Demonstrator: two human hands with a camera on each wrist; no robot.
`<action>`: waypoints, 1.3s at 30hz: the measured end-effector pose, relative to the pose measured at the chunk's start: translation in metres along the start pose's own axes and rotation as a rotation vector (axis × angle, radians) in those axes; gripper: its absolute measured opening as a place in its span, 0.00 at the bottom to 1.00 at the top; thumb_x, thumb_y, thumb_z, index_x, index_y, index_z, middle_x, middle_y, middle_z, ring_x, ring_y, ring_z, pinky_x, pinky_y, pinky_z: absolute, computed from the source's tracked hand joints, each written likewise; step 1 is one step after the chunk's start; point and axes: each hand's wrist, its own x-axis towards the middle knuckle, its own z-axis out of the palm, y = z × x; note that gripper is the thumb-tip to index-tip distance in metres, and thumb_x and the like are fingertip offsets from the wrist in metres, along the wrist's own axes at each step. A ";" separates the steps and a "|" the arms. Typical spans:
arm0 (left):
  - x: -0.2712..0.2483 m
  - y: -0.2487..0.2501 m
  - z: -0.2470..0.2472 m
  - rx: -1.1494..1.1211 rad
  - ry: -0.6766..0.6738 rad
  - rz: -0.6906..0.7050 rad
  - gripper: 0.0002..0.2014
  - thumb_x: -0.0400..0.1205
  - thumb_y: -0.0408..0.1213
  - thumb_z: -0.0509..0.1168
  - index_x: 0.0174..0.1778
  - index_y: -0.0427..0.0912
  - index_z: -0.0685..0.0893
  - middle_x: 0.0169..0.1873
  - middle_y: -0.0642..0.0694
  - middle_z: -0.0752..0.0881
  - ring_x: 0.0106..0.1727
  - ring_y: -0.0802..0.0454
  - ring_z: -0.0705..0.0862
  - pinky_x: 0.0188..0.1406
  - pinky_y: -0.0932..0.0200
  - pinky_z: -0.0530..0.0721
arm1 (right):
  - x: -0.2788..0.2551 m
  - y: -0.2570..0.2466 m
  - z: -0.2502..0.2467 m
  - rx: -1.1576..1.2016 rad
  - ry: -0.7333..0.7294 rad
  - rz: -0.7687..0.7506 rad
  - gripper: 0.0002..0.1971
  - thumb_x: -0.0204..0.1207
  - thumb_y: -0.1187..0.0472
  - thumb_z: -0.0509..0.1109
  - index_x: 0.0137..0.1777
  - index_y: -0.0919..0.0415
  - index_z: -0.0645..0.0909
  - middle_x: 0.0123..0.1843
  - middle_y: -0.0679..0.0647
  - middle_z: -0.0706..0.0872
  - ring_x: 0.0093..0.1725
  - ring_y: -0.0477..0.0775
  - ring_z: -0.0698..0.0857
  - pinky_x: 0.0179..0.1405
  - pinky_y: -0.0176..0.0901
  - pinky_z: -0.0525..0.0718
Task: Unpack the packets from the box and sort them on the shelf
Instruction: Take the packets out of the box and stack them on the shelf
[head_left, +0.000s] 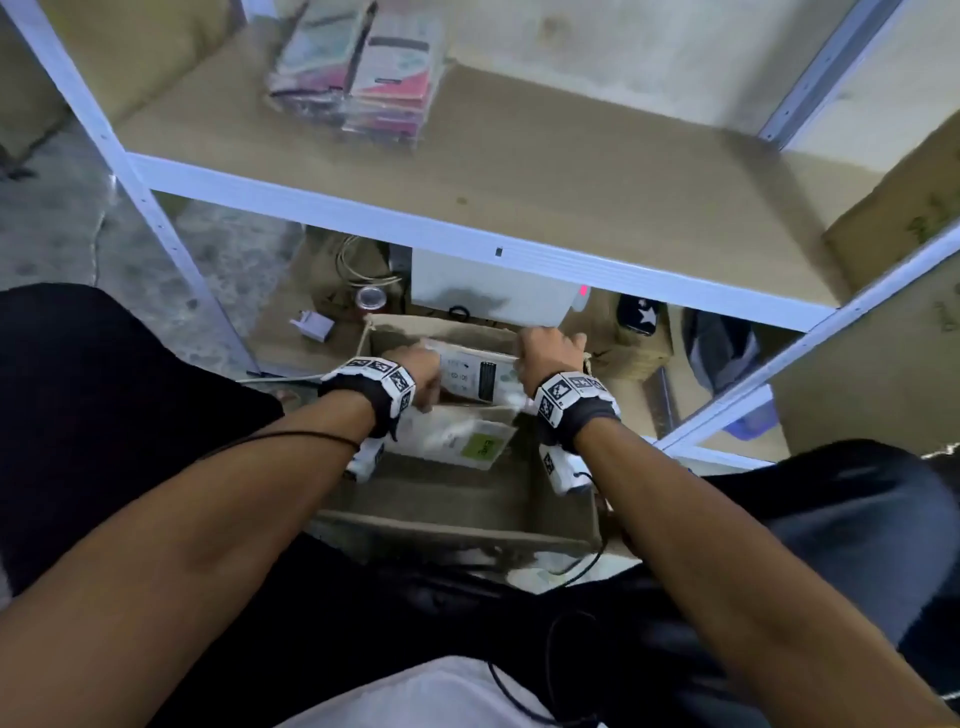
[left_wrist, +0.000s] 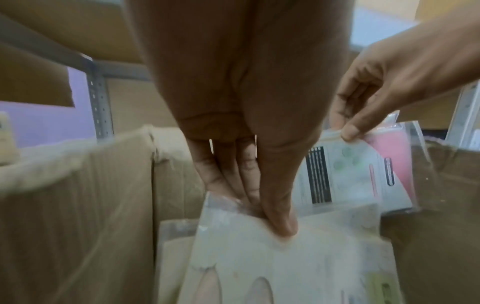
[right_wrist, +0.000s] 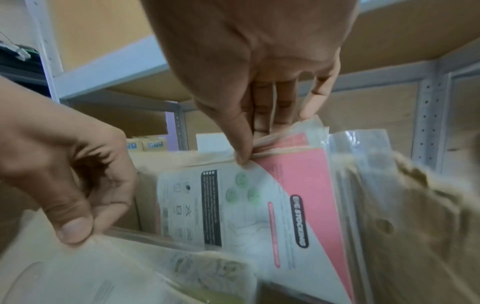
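Packets: pink packet (right_wrist: 298, 205) stood upright inside the box (head_left: 447, 512); a pale packet (left_wrist: 285, 257) lay flat beside it.
Handling: likely light, flexible, slippery plastic sleeves; top edges looked the best hold.
Right hand (head_left: 548, 349): thumb and fingers pinched the pink packet's top edge.
Left hand (head_left: 415, 371): fingers pinched the pale packet's corner.
Writing: "BE STOCKING"; the rest blurred.
Shelf (head_left: 519, 171): above the box, stack (head_left: 358, 78) there.

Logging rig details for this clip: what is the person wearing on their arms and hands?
Both forearms are bare, no sleeves or gloves. The left hand and right hand each have a black wrist strap carrying white blocks printed with black square markers. Thin black cables run along both arms.
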 end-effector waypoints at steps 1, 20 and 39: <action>-0.007 0.003 -0.010 0.001 0.016 0.014 0.06 0.69 0.29 0.76 0.39 0.39 0.94 0.44 0.43 0.93 0.47 0.43 0.90 0.51 0.54 0.88 | -0.004 -0.001 -0.011 0.000 0.005 -0.004 0.10 0.75 0.66 0.68 0.55 0.56 0.83 0.57 0.57 0.87 0.61 0.61 0.83 0.73 0.64 0.65; -0.111 0.036 -0.208 -0.022 0.284 0.223 0.11 0.72 0.30 0.77 0.30 0.53 0.91 0.28 0.63 0.90 0.38 0.58 0.86 0.29 0.73 0.81 | -0.062 0.033 -0.218 0.164 0.293 -0.053 0.05 0.75 0.62 0.74 0.47 0.52 0.88 0.51 0.52 0.90 0.52 0.56 0.87 0.56 0.47 0.85; -0.097 -0.030 -0.274 -0.922 0.386 0.199 0.12 0.83 0.36 0.70 0.59 0.34 0.86 0.62 0.30 0.85 0.57 0.42 0.79 0.47 0.56 0.77 | 0.021 0.076 -0.246 0.718 0.271 0.071 0.08 0.73 0.55 0.78 0.35 0.46 0.84 0.38 0.48 0.89 0.36 0.45 0.84 0.41 0.39 0.84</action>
